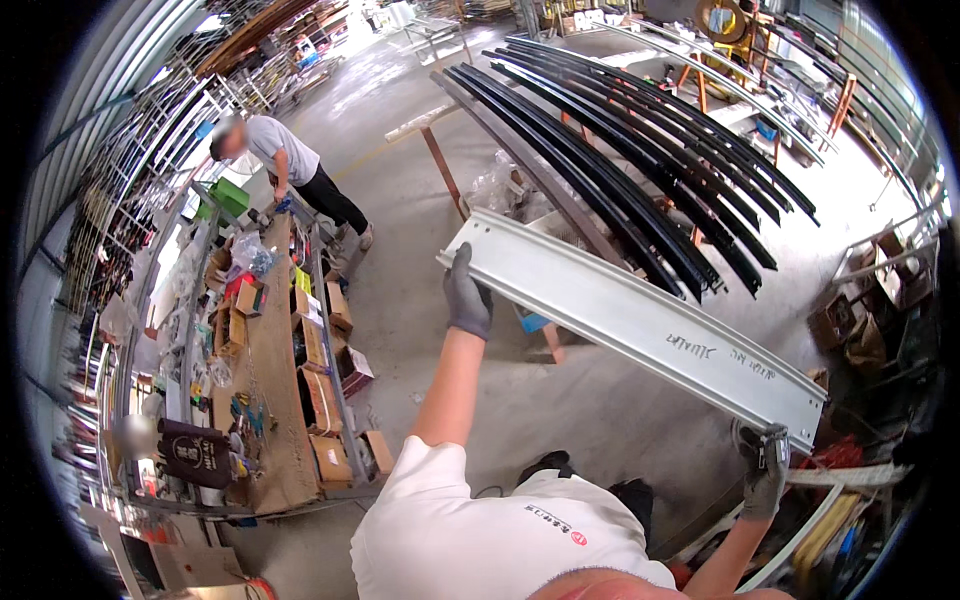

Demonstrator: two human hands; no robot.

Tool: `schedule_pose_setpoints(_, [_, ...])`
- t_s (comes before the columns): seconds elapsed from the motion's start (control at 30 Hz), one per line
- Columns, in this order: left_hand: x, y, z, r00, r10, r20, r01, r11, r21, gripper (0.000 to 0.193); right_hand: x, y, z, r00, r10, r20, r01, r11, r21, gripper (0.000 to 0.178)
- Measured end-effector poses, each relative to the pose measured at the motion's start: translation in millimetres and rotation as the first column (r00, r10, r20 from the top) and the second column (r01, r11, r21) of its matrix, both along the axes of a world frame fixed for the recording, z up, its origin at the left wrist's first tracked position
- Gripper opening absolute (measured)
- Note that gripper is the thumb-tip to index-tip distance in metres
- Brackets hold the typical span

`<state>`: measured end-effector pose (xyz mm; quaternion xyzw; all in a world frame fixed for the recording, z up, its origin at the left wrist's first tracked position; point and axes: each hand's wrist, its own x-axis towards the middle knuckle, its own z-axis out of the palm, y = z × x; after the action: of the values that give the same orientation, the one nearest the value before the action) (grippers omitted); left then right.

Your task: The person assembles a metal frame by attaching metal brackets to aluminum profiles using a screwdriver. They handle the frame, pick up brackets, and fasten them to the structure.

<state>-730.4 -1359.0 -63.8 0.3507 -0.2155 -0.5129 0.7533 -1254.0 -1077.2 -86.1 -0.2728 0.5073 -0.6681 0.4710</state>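
Note:
A long pale metal channel [640, 325] with raised lips along both sides, small holes at its ends and dark handwriting on its face is held up in front of me. It slants from upper left down to lower right. My left hand [468, 297], in a dark grey glove, grips its lower edge by the left end; part of the fingers is hidden behind it. Near the opposite end, my gloved right hand [763, 470] is closed on the lower edge. Beyond the channel, black metal profiles [620, 150] lie side by side on a rack.
To my left, a long workbench [275, 400] carries cardboard boxes [230, 328], tools and plastic bags. A person [285, 165] bends over its far end by a green bin [228, 198]. Orange-brown rack legs [443, 170] stand ahead. Cluttered shelves [870, 310] and a pale frame [800, 530] lie right.

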Motion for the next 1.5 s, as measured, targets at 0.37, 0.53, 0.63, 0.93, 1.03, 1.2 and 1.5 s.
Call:
schedule_pose_setpoints(0.37, [-283,-45,88,0.967,0.195,0.163,-0.161,0.966,-0.201,0.054,-283,-117,-54,0.964,0.149,0.219,-0.115,0.981,-0.158,0.047])
schedule_pose_setpoints(0.53, [-392,-83,98,0.992,0.056,0.116,-0.047,0.996,-0.075,0.062,-376,-167,11,0.980,0.134,-0.149,-0.139,0.990,-0.022,0.044])
schedule_pose_setpoints(0.63, [-437,-99,104,0.993,-0.118,-0.020,0.117,0.991,-0.066,0.063,-422,-223,27,0.983,0.181,-0.011,-0.180,0.967,-0.181,0.037])
schedule_pose_setpoints(0.93, [-622,-279,27,0.987,0.151,-0.055,-0.146,0.986,0.082,0.062,-608,-384,18,0.984,0.146,0.105,-0.138,0.988,-0.074,0.042])
schedule_pose_setpoints(1.03, [-697,-344,5,0.994,0.102,-0.041,-0.097,0.989,0.109,0.061,-677,-439,23,0.995,0.090,0.046,-0.089,0.996,-0.026,0.034])
schedule_pose_setpoints(1.2, [-846,-453,-12,0.973,-0.106,-0.203,0.139,0.978,0.158,0.058,-819,-520,27,0.993,-0.113,0.046,0.116,0.991,-0.069,0.026])
schedule_pose_setpoints(1.5, [-1067,-603,-44,0.958,-0.135,-0.252,0.182,0.968,0.173,0.051,-1048,-699,-34,0.937,-0.219,0.273,0.221,0.975,0.024,0.014])
